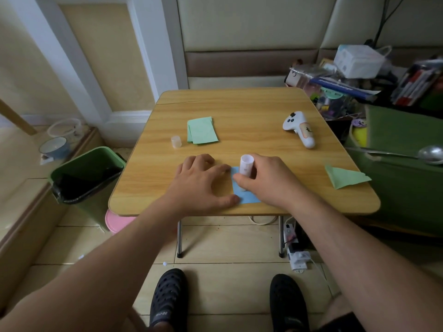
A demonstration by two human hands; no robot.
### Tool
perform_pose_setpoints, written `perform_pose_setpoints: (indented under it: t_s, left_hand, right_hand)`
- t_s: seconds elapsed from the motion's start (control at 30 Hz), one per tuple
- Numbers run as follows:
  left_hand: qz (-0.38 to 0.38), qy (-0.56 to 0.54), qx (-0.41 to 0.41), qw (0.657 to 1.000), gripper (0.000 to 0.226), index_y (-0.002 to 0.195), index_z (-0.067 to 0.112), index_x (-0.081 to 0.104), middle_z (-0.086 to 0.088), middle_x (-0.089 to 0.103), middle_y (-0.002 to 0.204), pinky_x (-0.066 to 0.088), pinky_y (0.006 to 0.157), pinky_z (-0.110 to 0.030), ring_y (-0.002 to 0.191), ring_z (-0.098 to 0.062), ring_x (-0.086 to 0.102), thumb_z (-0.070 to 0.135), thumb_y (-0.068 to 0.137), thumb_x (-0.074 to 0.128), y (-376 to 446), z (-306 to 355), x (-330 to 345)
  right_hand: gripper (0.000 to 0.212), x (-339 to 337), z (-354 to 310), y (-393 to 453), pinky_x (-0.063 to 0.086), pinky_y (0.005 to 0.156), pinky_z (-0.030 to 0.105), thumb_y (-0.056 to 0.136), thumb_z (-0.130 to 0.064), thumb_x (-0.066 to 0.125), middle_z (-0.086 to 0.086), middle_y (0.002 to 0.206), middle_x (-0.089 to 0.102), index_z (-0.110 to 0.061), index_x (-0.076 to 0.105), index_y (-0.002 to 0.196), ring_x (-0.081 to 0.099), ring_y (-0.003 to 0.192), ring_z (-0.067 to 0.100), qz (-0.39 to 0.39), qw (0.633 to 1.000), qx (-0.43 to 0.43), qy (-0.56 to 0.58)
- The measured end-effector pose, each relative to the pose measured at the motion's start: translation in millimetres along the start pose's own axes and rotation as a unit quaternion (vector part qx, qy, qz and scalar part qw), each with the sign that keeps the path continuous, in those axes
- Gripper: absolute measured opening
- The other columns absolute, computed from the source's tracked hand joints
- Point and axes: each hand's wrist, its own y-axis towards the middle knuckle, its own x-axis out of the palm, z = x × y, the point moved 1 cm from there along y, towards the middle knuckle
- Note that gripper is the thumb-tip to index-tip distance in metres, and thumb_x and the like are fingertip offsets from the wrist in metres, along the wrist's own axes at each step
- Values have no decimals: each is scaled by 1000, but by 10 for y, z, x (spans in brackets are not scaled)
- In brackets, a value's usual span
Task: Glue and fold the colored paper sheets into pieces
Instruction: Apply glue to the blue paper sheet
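Observation:
A blue paper sheet [244,196] lies near the front edge of the wooden table [251,111]. My right hand [266,180] grips a white glue stick [246,167], its lower end down on the blue sheet. My left hand [203,180] lies flat with spread fingers, the index fingertip and thumb touching the sheet's left edge. The glue stick's clear cap [175,141] stands apart at the left. A stack of green paper sheets [201,130] lies behind it. A folded green triangle piece [345,177] sits at the table's right edge.
A white handheld controller [299,129] lies at the back right of the table. A green waste bin [88,173] stands left of the table. A cluttered green box with a metal ladle [429,154] is at the right. My two black shoes show below.

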Motion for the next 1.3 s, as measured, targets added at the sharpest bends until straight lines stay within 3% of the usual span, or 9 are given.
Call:
perform_pose_setpoints:
  t_s: [0.17, 0.37, 0.47, 0.57, 0.7, 0.93, 1.07, 1.17, 1.3]
  left_hand:
    - [-10, -1, 2, 1000, 94, 147, 53, 40, 6, 37, 145, 27, 118, -46, 139, -24, 27, 99, 65, 37, 12, -21, -1]
    - [-14, -4, 7, 1000, 95, 147, 52, 40, 5, 36, 146, 26, 119, -47, 139, -24, 26, 99, 65, 37, 17, -23, -4]
    - [-12, -1, 8, 1000, 94, 147, 52, 40, 5, 36, 145, 26, 118, -46, 139, -24, 26, 99, 66, 37, 17, -21, -1]
    - [6, -5, 2, 1000, 93, 144, 52, 44, 5, 39, 143, 29, 116, -44, 137, -24, 29, 97, 63, 39, 12, -1, 5]
    - [9, -8, 3, 1000, 93, 142, 51, 46, 6, 40, 141, 30, 114, -44, 136, -24, 30, 97, 62, 39, 9, 8, 15]
    - [-2, -5, 7, 1000, 95, 146, 52, 42, 6, 38, 144, 27, 118, -46, 138, -24, 28, 100, 64, 37, 19, -26, 13]
    - [-7, -4, 9, 1000, 95, 146, 52, 40, 6, 37, 144, 26, 118, -46, 139, -24, 27, 100, 64, 37, 28, -35, 14]
    - [0, -2, 9, 1000, 101, 152, 51, 31, 5, 38, 146, 27, 118, -46, 139, -24, 29, 100, 64, 35, 21, -28, 21]
    - [11, -12, 2, 1000, 111, 160, 49, 10, 2, 39, 148, 28, 117, -47, 139, -27, 31, 99, 64, 36, 18, -21, 28]
  right_hand:
    - [26, -156, 188, -35, 42, 60, 33, 87, -39, 71, -3, 75, 64, -19, 56, 79, 57, 71, 18, 26, 999, 32, -17]
    - [27, -236, 269, -67, 39, 56, 30, 89, -39, 69, -4, 74, 61, -19, 54, 79, 53, 67, 14, 51, 998, 44, -19]
    - [28, -145, 162, -56, 44, 60, 29, 91, -44, 70, -6, 77, 64, -20, 58, 83, 58, 71, 10, 68, 997, 32, 18]
    - [27, 1, 25, -68, 47, 62, 27, 91, -51, 72, -9, 81, 66, -26, 63, 89, 60, 73, 5, 28, 998, 8, 54]
    - [26, 76, -39, -79, 41, 59, 27, 93, -49, 71, -12, 76, 61, -33, 53, 82, 54, 68, 4, -9, 999, -30, 23]
    - [27, -106, 158, -83, 43, 60, 33, 90, -42, 69, -5, 75, 62, -21, 53, 80, 56, 68, 15, 18, 999, 29, -4]
    - [25, -200, 253, -108, 38, 55, 28, 91, -39, 67, -5, 76, 62, -19, 55, 82, 52, 66, 9, 33, 998, 49, -9]
    - [26, -204, 246, -108, 37, 55, 28, 92, -39, 67, -6, 75, 61, -18, 54, 81, 52, 65, 8, 44, 998, 43, -6]
    - [31, -101, 109, -97, 46, 62, 34, 94, -44, 68, -3, 75, 65, -15, 59, 87, 60, 71, 15, 61, 997, 18, 36]
